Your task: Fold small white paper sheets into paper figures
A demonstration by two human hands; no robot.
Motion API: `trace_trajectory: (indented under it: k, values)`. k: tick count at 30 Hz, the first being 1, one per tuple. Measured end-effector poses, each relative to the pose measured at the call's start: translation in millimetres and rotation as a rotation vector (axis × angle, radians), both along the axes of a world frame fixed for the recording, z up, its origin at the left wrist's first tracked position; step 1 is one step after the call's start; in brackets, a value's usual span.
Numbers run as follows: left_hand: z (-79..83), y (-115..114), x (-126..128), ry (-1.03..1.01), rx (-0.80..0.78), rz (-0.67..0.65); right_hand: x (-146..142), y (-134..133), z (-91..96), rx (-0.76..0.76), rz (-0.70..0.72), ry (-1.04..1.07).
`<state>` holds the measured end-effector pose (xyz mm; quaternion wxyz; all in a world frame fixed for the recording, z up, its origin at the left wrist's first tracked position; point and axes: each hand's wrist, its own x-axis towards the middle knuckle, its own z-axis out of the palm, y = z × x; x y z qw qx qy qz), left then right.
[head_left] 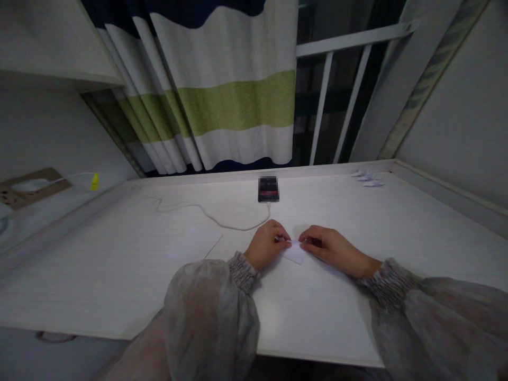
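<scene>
Pinching a small piece of white paper (292, 257) by its upper edge, using the fingertips of the left hand (268, 243) on one side and those of the right hand (333, 248) on the other. Holding it low around the middle of the white desk (317, 323), can't tell if touching the surface. Wearing a ring (278, 230) on the left hand, plus gray sleeves (214, 312) with gathered cuffs.

Seeing a flat white sheet (194, 244) left of the left hand. Spotting a phone (269, 189) a bit past both hands, plugged into a white cable (214, 221) trailing left. Trying to read the screen but getting only pixelated blocks with a reddish bar. Getting nothing legible off the yellow tag (94, 181) either, too small, hanging by the brown socket board (55, 177) at left. Noticing a cluster of pointy white pieces (369, 179) near the far right corner. Looking, behind everything, at a navy, white and green curtain (238, 106) beside a white railing (357, 40).
</scene>
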<state>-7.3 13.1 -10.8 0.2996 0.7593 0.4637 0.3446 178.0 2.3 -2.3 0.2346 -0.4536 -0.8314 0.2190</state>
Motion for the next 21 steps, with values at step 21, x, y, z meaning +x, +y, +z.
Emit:
trace_trajectory:
  k: [21]
  values:
    - [-1.6,-3,0,0.321,0.324,-0.261,16,8,0.4,0.226,0.306,-0.139]
